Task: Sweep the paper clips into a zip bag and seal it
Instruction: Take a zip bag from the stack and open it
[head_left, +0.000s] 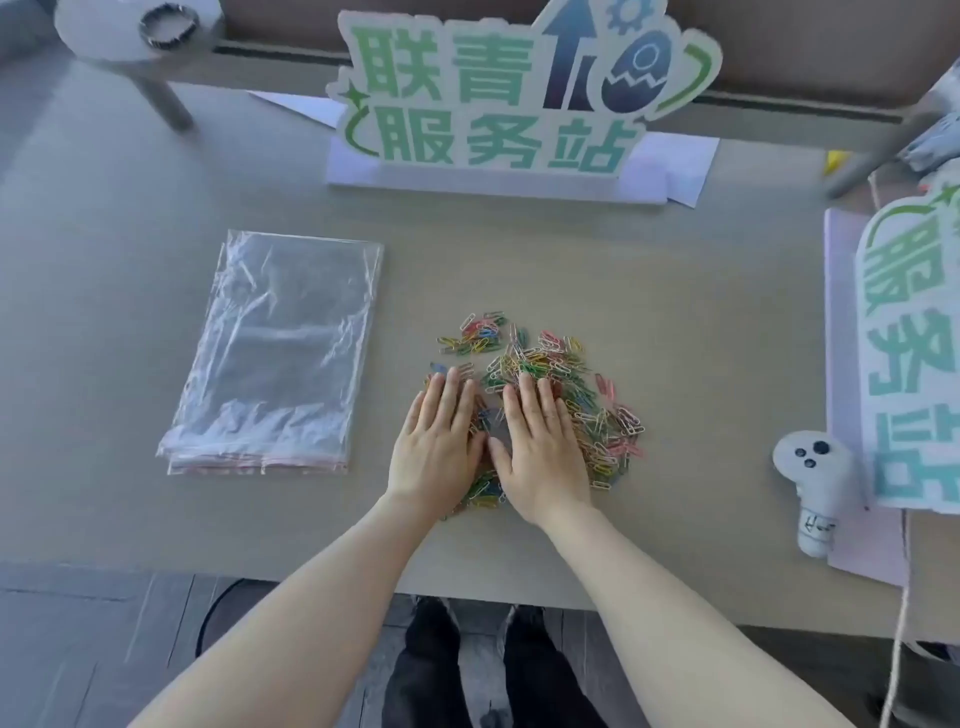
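Service-desk office: standing cut-out sign (519, 98) on grey table (104, 312).

I count two green-lettered cut-out signs (511, 98), one stack of clear plastic zip bags (275, 353), one heap of coloured paper clips (561, 384) too many to count.

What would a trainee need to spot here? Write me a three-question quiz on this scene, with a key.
1. True or false: both the left hand and the right hand lie flat, palms down, on the paper clips.
2. On which side of the clips does the stack of zip bags lie: the person's left or right?
3. Are any clips inside a bag yet? A) yes, most B) a few C) none visible

Key: 1 true; 2 left; 3 C
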